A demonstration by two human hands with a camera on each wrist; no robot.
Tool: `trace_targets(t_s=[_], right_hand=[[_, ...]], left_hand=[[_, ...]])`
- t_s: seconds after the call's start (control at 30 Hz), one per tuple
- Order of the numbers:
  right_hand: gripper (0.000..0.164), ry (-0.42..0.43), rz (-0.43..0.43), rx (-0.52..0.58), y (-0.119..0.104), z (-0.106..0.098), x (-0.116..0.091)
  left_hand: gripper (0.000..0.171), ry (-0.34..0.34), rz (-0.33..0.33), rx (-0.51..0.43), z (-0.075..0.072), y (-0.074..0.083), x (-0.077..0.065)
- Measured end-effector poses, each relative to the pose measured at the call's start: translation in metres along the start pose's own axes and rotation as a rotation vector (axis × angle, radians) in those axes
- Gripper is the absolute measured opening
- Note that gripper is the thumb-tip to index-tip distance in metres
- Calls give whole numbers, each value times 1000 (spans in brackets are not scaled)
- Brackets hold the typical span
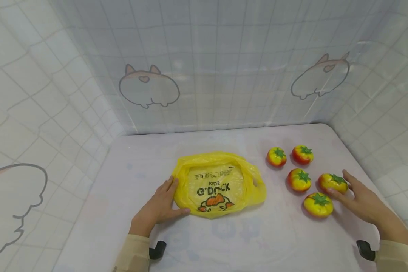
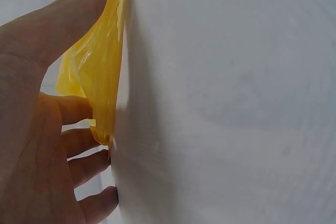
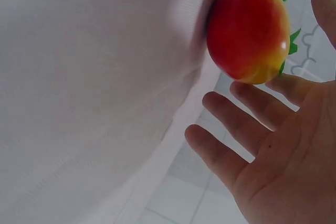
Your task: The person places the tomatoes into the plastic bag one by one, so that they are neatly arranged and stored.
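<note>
A yellow plastic bag (image 1: 215,185) with a printed duck and lettering lies flat on the table, its mouth partly spread and a handle loop to the right. My left hand (image 1: 161,202) rests along the bag's left edge, thumb at its near corner and fingers loosely bent beside the plastic. In the left wrist view, the bag's yellow edge (image 2: 105,77) lies between thumb and fingers. My right hand (image 1: 363,200) is at the rightmost toy tomato (image 1: 331,184), with thumb and fingers spread about it. The right wrist view shows the fingertips at the red-and-yellow toy tomato (image 3: 249,32); firm contact is unclear.
Other toy tomatoes with green tops stand close by: a near one (image 1: 318,205), a middle one (image 1: 299,180) and two farther back (image 1: 276,157) (image 1: 302,155). A white cloth covers the table (image 1: 275,238). Tiled-pattern curtains (image 1: 217,75) enclose the back and sides.
</note>
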State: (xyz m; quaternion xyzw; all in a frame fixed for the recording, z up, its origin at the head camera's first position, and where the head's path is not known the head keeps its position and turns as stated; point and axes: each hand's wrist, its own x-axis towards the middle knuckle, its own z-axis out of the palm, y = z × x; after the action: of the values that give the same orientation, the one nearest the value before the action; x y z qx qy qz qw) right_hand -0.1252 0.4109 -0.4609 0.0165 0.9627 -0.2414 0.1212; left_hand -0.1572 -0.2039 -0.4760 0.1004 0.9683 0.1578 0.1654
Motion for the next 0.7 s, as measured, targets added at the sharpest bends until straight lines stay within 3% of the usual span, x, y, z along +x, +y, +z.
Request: trace_targets(t_s=[0.7], right_hand=[[96,53,-6,-38,-5,6,3]], left_hand=[[125,6,-15,-3,1,0,0]])
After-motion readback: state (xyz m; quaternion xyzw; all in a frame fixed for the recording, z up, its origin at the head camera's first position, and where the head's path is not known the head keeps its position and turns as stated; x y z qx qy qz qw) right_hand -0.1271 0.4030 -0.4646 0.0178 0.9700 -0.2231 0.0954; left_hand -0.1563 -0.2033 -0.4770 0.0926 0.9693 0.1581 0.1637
